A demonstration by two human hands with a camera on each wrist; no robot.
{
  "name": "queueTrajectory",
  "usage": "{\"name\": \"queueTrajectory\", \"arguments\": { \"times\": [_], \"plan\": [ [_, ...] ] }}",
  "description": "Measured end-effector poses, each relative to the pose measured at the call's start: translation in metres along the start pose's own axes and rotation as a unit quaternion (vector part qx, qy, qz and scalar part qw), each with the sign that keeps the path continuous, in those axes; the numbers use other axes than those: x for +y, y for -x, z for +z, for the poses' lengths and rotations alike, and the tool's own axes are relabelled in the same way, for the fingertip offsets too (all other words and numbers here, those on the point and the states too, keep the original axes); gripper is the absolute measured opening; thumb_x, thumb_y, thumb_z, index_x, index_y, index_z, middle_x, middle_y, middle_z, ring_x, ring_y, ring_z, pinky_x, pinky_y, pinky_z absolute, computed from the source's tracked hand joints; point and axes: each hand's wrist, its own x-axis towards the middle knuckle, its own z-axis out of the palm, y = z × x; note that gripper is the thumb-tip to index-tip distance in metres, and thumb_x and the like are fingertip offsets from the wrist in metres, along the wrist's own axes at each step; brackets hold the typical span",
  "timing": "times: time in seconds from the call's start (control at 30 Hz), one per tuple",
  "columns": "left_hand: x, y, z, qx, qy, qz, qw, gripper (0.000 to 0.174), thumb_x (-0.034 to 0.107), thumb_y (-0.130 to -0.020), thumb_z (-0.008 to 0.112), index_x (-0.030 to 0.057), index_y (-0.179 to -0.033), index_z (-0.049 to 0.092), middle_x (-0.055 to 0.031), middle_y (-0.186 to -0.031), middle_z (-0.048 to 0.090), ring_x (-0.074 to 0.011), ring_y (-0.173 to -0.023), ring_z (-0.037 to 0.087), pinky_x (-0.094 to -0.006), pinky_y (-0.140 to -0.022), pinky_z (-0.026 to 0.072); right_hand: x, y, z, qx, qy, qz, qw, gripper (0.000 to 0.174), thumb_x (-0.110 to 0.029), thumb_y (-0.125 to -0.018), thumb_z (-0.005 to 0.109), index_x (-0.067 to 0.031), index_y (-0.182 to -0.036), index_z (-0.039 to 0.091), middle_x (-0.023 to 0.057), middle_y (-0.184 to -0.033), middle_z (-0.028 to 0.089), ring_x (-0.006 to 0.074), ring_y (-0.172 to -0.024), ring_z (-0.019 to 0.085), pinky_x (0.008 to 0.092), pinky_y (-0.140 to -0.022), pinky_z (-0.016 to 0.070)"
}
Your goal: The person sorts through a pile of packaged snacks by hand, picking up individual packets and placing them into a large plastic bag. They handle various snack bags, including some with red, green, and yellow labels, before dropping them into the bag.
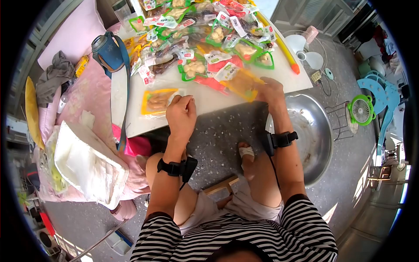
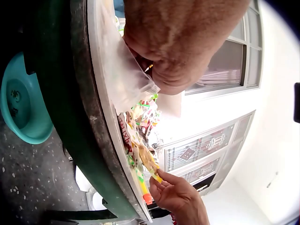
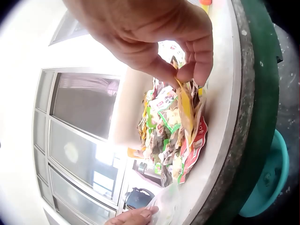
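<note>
My left hand (image 1: 181,117) pinches the edge of a clear plastic bag (image 2: 124,77) at the front of the white table. A yellow-edged food packet (image 1: 159,101) shows at that bag, left of the hand. Between thumb and fingers, my right hand (image 1: 273,94) holds a second yellow-edged packet (image 1: 239,81) by its end, slightly blurred over the table's right half. In the right wrist view this packet (image 3: 186,110) hangs from the fingertips. Behind both hands lies a heap of sealed food packets (image 1: 194,67) with green, yellow and red edges.
A blue flask (image 1: 108,52) with a strap stands left on the white table (image 1: 135,124). An orange-tipped yellow tube (image 1: 286,54) lies along the right edge. On the floor at right sits a large metal basin (image 1: 321,135). A white foam box (image 1: 89,163) rests on the pink bedding.
</note>
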Motion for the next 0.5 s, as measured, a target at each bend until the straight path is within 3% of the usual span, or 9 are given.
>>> {"name": "queueTrajectory", "arguments": {
  "times": [0.03, 0.23, 0.33, 0.43, 0.5],
  "plan": [
    [-0.001, 0.000, 0.001, 0.003, 0.002, 0.003, 1.000, 0.010, 0.003, -0.080, 0.063, 0.0000, -0.088, 0.068, -0.0147, -0.068, 0.056, -0.0311, -0.058, 0.056, -0.0392, -0.054, 0.0434, 0.004, -0.003, -0.005, -0.044, 0.003, 0.024, 0.999, 0.024, -0.013, -0.083, 0.070, 0.0046, -0.097, 0.062, 0.0066, -0.079, 0.064, 0.0090, -0.061, 0.060, 0.0219, -0.050, 0.0504],
    [-0.004, 0.001, 0.002, 0.001, 0.006, 0.000, 1.000, 0.009, 0.004, -0.080, 0.063, 0.0001, -0.087, 0.067, -0.0149, -0.068, 0.056, -0.0315, -0.058, 0.056, -0.0395, -0.054, 0.0432, -0.009, 0.010, -0.009, -0.082, -0.131, -0.088, 0.984, 0.013, -0.009, -0.089, 0.063, 0.0006, -0.096, 0.062, 0.0035, -0.083, 0.065, 0.0076, -0.067, 0.061, 0.0211, -0.057, 0.0501],
    [-0.002, 0.001, 0.004, 0.003, 0.009, -0.016, 1.000, 0.008, 0.005, -0.079, 0.063, 0.0013, -0.085, 0.067, -0.0151, -0.069, 0.056, -0.0331, -0.060, 0.057, -0.0404, -0.055, 0.0434, -0.001, -0.001, -0.012, -0.098, -0.160, -0.025, 0.982, 0.012, -0.010, -0.092, 0.059, 0.0015, -0.096, 0.060, 0.0051, -0.085, 0.065, 0.0089, -0.070, 0.062, 0.0229, -0.060, 0.0521],
    [-0.003, 0.002, 0.004, 0.005, 0.001, -0.024, 1.000, 0.007, 0.007, -0.078, 0.064, 0.0031, -0.083, 0.067, -0.0156, -0.072, 0.057, -0.0362, -0.064, 0.057, -0.0423, -0.057, 0.0446, 0.002, -0.001, 0.000, -0.084, -0.214, -0.052, 0.972, 0.014, -0.011, -0.093, 0.057, 0.0029, -0.097, 0.059, 0.0080, -0.089, 0.065, 0.0113, -0.073, 0.064, 0.0248, -0.062, 0.0542],
    [-0.003, 0.003, 0.005, 0.003, -0.001, -0.027, 1.000, 0.007, 0.007, -0.078, 0.063, 0.0032, -0.083, 0.067, -0.0156, -0.073, 0.058, -0.0367, -0.065, 0.058, -0.0429, -0.058, 0.0452, 0.004, -0.001, 0.011, -0.053, -0.248, -0.036, 0.967, 0.021, -0.012, -0.092, 0.059, 0.0047, -0.105, 0.056, 0.0107, -0.091, 0.065, 0.0148, -0.076, 0.066, 0.0263, -0.066, 0.0555]
  ]
}}
